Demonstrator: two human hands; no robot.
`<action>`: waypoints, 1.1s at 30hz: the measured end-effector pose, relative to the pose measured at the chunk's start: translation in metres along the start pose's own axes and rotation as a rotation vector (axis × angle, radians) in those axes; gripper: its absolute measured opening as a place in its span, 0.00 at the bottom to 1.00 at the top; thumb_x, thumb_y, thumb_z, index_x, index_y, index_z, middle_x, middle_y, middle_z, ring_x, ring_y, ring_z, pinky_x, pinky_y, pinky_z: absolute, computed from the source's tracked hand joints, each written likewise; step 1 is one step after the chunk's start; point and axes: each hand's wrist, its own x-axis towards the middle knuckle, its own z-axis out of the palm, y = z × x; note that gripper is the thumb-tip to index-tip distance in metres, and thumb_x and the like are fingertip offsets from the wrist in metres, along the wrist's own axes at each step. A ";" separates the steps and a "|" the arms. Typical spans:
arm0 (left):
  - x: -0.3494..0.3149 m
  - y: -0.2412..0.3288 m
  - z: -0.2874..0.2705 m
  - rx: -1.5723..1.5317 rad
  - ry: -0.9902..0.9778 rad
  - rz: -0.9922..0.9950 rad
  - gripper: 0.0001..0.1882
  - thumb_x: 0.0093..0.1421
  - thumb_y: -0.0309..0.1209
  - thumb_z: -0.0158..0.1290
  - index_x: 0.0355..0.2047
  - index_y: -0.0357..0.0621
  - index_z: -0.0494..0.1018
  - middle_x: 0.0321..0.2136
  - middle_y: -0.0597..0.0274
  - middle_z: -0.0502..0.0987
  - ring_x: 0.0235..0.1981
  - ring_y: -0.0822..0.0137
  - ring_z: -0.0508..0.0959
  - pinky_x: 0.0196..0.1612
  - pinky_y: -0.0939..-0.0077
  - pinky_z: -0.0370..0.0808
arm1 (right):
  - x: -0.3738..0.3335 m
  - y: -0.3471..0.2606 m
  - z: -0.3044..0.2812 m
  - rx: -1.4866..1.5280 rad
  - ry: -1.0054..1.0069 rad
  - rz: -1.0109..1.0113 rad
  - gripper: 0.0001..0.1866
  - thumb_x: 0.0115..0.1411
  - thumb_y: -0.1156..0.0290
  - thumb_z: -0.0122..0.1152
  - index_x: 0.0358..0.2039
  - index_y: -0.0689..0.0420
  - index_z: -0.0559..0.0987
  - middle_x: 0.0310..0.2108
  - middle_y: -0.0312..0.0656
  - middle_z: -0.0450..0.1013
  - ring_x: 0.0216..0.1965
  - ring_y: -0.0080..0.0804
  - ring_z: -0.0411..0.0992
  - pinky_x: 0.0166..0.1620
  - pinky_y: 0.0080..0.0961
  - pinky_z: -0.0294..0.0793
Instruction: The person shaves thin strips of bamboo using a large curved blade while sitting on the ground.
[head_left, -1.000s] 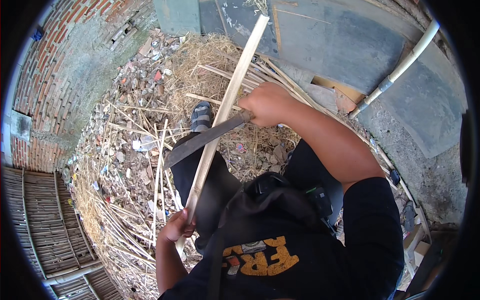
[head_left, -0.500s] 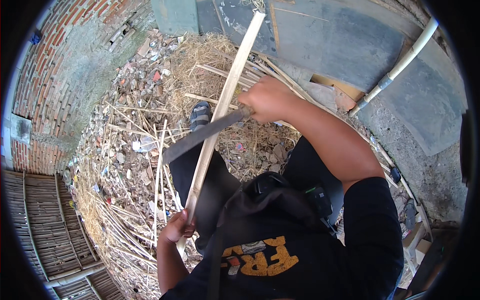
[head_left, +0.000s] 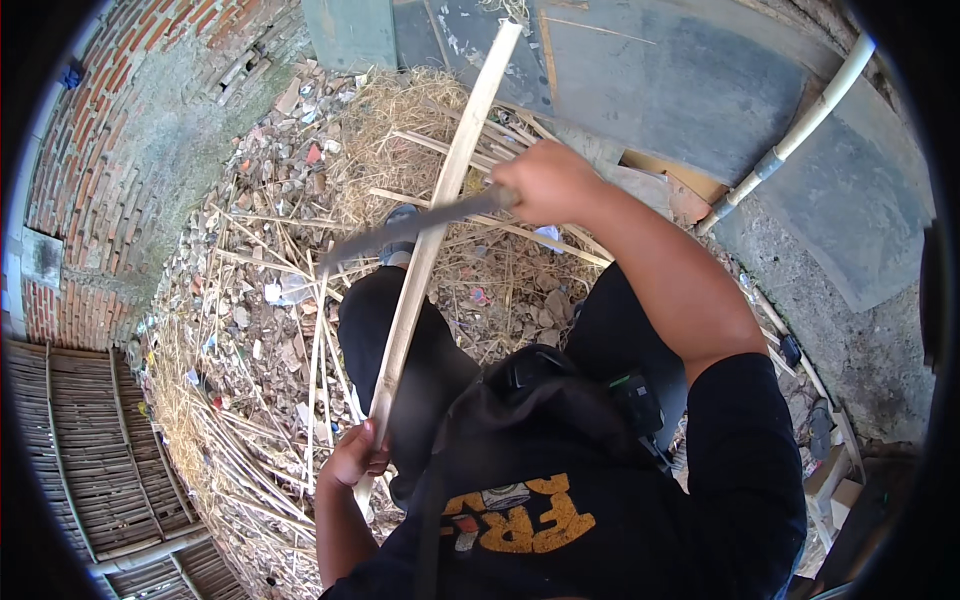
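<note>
A long pale bamboo strip point(head_left: 447, 200) slants from low beside my left thigh up toward the far wall. My left hand point(head_left: 355, 456) is closed around it near its lower end. In my right hand point(head_left: 548, 184) is the handle of a machete, gripped in a fist. The dark machete blade point(head_left: 400, 232), slightly smeared by motion, reaches left and crosses the strip a little above its middle. Whether the edge touches the strip I cannot tell. Behind the blade, my sandalled foot point(head_left: 402, 222) is partly hidden.
Straw and shavings point(head_left: 400, 120), rubble and several cut bamboo strips point(head_left: 322, 350) cover the ground. Grey panels point(head_left: 640, 90) stand at the back, with a pale pipe point(head_left: 800, 130) at the right. On the left are a brick wall point(head_left: 100, 190) and a slatted bamboo panel point(head_left: 90, 440).
My right hand and the machete have moved slightly up and right, away from me along the strip. The left hand keeps its place; the strip has barely shifted.
</note>
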 end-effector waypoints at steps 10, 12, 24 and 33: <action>0.001 -0.002 0.001 -0.021 0.028 0.000 0.32 0.64 0.66 0.44 0.30 0.46 0.67 0.15 0.73 0.55 0.15 0.76 0.53 0.19 0.77 0.51 | 0.007 0.058 -0.001 0.124 0.121 0.317 0.13 0.54 0.61 0.64 0.38 0.52 0.82 0.35 0.47 0.80 0.39 0.50 0.78 0.45 0.44 0.76; -0.002 -0.002 0.003 -0.037 0.042 -0.030 0.32 0.64 0.65 0.44 0.29 0.46 0.68 0.15 0.73 0.55 0.15 0.76 0.53 0.19 0.78 0.51 | 0.003 0.052 -0.001 0.078 0.173 0.299 0.14 0.56 0.59 0.64 0.39 0.52 0.82 0.35 0.48 0.80 0.40 0.50 0.78 0.45 0.45 0.76; 0.003 -0.007 -0.007 0.005 -0.034 0.005 0.32 0.65 0.64 0.44 0.30 0.45 0.68 0.15 0.73 0.55 0.15 0.76 0.53 0.20 0.78 0.51 | 0.007 0.046 0.007 0.041 -0.018 -0.068 0.08 0.52 0.64 0.63 0.34 0.49 0.82 0.29 0.44 0.80 0.36 0.46 0.79 0.41 0.41 0.77; 0.002 -0.006 -0.006 -0.007 0.012 0.005 0.32 0.65 0.65 0.43 0.31 0.45 0.68 0.14 0.73 0.54 0.14 0.76 0.53 0.19 0.78 0.51 | 0.000 0.045 -0.009 0.144 0.249 0.415 0.17 0.56 0.57 0.64 0.41 0.53 0.81 0.37 0.50 0.80 0.41 0.49 0.79 0.47 0.45 0.77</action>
